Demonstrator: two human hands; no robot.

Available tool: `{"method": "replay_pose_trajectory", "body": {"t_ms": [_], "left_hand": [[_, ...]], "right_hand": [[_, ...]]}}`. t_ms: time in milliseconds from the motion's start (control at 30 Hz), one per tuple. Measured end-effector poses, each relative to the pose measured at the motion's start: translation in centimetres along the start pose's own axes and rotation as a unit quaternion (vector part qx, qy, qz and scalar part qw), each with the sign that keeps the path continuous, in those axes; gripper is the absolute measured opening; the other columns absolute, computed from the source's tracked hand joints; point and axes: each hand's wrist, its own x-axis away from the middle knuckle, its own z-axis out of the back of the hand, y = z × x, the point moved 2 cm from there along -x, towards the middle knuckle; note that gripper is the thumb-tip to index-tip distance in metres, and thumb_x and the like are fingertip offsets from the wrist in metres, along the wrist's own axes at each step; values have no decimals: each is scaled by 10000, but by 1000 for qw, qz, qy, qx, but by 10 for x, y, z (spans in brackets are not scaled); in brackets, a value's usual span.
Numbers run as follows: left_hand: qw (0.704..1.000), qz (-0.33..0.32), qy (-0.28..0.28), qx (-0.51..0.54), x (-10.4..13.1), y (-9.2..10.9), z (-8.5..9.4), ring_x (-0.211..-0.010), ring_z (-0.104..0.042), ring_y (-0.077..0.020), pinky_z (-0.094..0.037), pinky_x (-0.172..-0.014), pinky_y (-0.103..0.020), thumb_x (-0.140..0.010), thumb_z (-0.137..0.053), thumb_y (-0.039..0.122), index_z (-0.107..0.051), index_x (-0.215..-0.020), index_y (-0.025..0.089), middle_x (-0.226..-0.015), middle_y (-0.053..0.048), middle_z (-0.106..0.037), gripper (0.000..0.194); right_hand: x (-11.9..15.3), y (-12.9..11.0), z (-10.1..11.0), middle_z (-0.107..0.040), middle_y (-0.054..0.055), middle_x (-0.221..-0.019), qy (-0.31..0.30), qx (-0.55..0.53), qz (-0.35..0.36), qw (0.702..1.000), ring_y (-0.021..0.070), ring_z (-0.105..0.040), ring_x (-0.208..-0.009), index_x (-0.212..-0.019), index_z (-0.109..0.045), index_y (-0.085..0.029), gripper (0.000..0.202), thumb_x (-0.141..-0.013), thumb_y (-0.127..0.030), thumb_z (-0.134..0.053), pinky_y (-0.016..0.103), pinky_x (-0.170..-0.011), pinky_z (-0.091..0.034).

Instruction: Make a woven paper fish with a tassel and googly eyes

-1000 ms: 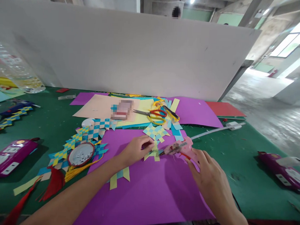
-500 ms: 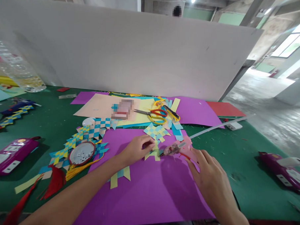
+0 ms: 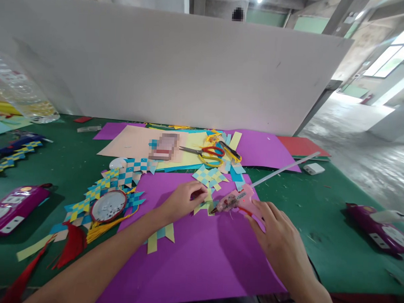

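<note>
Purple is the large sheet point(image 3: 197, 267), which lies on the green table point(image 3: 335, 242) at the middle of its near edge. The right hand point(image 3: 277, 230) has its fingers wrapped around the handle of a pink glue gun point(image 3: 243, 199), and the nozzle points to the left, at the strip ends of a small pale yellow paper piece point(image 3: 202, 211) on this sheet. A translucent glue stick point(image 3: 281, 170) comes out from the back of the gun, towards the right edge of the table. The left hand point(image 3: 186, 199) is at the paper piece, with its fingers bent and their tips close together; whether they pinch it or only press it, I cannot tell. Just beyond, on the far-edge side, is a woven yellow and blue piece point(image 3: 206, 175). Nearer to the far edge, scissors point(image 3: 202, 153) lie on paper sheets. Towards the left edge, a round dish point(image 3: 108, 206) with small dark bits is among checkered woven strips point(image 3: 82, 209).
</note>
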Motion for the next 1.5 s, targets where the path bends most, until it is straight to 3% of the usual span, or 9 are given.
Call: {"method": "replay_pose_trajectory", "body": {"t_ms": [200, 433, 667, 867, 967, 1100, 1167, 1267, 1500], "left_hand": [[1000, -4, -2, 1, -1, 1, 1, -746, -594, -139, -426, -668, -228, -920, -515, 309, -641, -828, 180, -803, -7, -652, 202], [1000, -5, -4, 2, 0, 3, -2, -723, -569, -125, -421, -652, -223, -929, -517, 310, -644, -836, 178, -790, 1, -622, 205], [993, -71, -42, -82, 3, 4, -9, -806, -590, -124, -446, -717, -228, -920, -547, 211, -683, -915, 191, -934, -21, -616, 137], [967, -147, -84, -190, 6, 8, -12, -917, -582, -164, -444, -810, -270, -955, -513, 262, -692, -937, 199, -961, -30, -645, 191], [962, -154, -93, -205, 7, 9, -11, -920, -576, -170, -450, -818, -279, -960, -503, 299, -687, -967, 205, -968, -33, -641, 206], [963, -147, -92, -208, 8, 8, -10, -1023, -557, -204, -451, -895, -329, -955, -504, 373, -591, -1219, 225, -1087, -52, -631, 315], [964, -142, -90, -204, 7, 8, -11, -1022, -557, -195, -452, -898, -326, -983, -448, 347, -581, -1233, 229, -1089, -50, -630, 308], [964, -143, -96, -203, 7, 8, -11, -958, -566, -174, -462, -846, -297, -997, -417, 300, -657, -1103, 219, -1022, -45, -625, 275], [965, -145, -92, -198, 8, 8, -11, -995, -559, -181, -469, -875, -305, -993, -424, 283, -634, -1171, 225, -1051, -51, -621, 281]], "right_hand": [[0, 15, 4, -671, 81, -1027, 31, -9, -106, 994, 244, -652, -854, -1099, -544, -203, 412, -900, -553, -455, 343, -697, -478], [2, 51, 24, -686, 74, -878, 39, 56, -213, 975, 282, -655, -768, -1041, -575, -222, 584, -825, -732, -392, 340, -604, -433], [-1, 75, 17, -679, 76, -869, 19, 103, -254, 962, 287, -632, -724, -1036, -556, -223, 534, -830, -702, -439, 325, -574, -389], [-2, 82, 4, -686, 75, -886, -17, 105, -256, 961, 267, -626, -710, -1044, -558, -219, 444, -869, -615, -459, 315, -573, -355], [-3, 85, -2, -685, 67, -875, -29, 107, -261, 959, 266, -625, -712, -1035, -558, -216, 432, -874, -605, -459, 315, -566, -347], [-6, 86, -8, -685, 81, -886, -37, 111, -252, 961, 274, -631, -737, -986, -550, -203, 419, -888, -597, -445, 323, -583, -359], [-6, 85, -11, -679, 83, -879, -44, 113, -248, 961, 273, -629, -739, -952, -539, -203, 409, -897, -595, -435, 326, -588, -368], [-7, 83, -17, -661, 104, -900, -30, 122, -226, 966, 278, -625, -795, -952, -533, -183, 441, -913, -601, -398, 338, -633, -401], [-6, 83, -28, -618, 166, -878, 28, 179, -132, 975, 295, -571, -839, -961, -552, -104, 632, -940, -625, -196, 376, -762, -428]]}}
